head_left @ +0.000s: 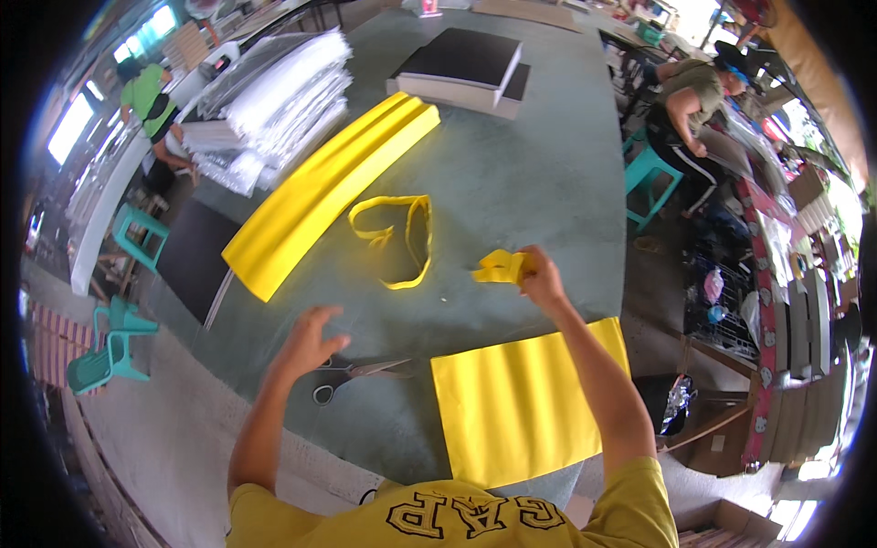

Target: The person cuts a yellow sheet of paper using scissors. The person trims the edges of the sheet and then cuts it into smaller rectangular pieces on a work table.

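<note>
My right hand (541,277) is closed on a small crumpled yellow strip (499,267) above the table, right of the middle. My left hand (313,340) is held over the table with its fingers apart and nothing in it. Just beside it lie scissors (370,370) with dark handles, their blades pointing right. A long, narrow yellow strip (427,247) lies loosely curled in the middle. Under my right forearm is a yellow sheet (512,402) with soft waves. Farther off, a long folded yellow piece (333,192) lies slanted across the table.
The grey-green table (548,183) carries dark boards (461,64) at the far side, another dark board (196,256) at left, and a stack of plastic-wrapped packs (283,100). Teal stools (653,173) stand around. One person sits at right; another stands far left.
</note>
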A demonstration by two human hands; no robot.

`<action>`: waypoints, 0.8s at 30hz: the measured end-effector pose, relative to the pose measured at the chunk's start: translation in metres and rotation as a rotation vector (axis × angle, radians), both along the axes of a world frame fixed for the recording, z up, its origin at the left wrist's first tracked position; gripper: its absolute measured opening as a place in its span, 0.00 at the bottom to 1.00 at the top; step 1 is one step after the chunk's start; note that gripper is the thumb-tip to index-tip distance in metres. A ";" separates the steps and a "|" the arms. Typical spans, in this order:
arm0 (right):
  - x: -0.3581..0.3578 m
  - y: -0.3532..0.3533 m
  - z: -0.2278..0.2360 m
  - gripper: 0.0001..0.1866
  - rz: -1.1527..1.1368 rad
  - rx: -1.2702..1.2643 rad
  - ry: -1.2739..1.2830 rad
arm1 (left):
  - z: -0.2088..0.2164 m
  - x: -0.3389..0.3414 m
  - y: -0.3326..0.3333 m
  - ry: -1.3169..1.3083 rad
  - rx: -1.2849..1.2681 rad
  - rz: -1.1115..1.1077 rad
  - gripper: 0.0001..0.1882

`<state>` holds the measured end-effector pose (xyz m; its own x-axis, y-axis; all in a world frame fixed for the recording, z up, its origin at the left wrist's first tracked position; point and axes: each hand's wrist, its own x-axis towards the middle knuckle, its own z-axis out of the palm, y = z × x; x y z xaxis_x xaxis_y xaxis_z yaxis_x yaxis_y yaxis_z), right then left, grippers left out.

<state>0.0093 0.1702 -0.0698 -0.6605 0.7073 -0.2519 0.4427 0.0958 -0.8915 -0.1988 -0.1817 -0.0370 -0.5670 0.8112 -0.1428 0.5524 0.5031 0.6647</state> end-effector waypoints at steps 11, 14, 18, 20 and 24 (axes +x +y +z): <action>0.068 -0.051 0.063 0.42 -0.471 -0.251 0.229 | -0.072 0.033 0.221 0.353 0.713 -0.285 0.06; 0.101 -0.074 0.091 0.45 -0.592 -0.199 0.355 | 0.059 0.148 0.192 0.242 0.751 -0.707 0.12; 0.122 -0.125 0.082 0.32 -0.248 -0.592 0.986 | 0.102 0.220 0.178 0.321 1.004 -0.974 0.11; 0.113 -0.175 0.134 0.29 -0.506 -0.826 1.056 | 0.102 0.221 0.179 0.317 1.078 -0.884 0.06; 0.133 -0.215 0.119 0.30 -0.878 -0.614 1.022 | 0.078 0.264 0.155 0.153 1.068 -0.774 0.13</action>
<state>0.1424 -0.0450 0.0488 -0.1585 0.9223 -0.3526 -0.6713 -0.3625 -0.6464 0.0648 -0.0266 0.0415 0.1363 0.6032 0.7859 0.5618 -0.7004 0.4402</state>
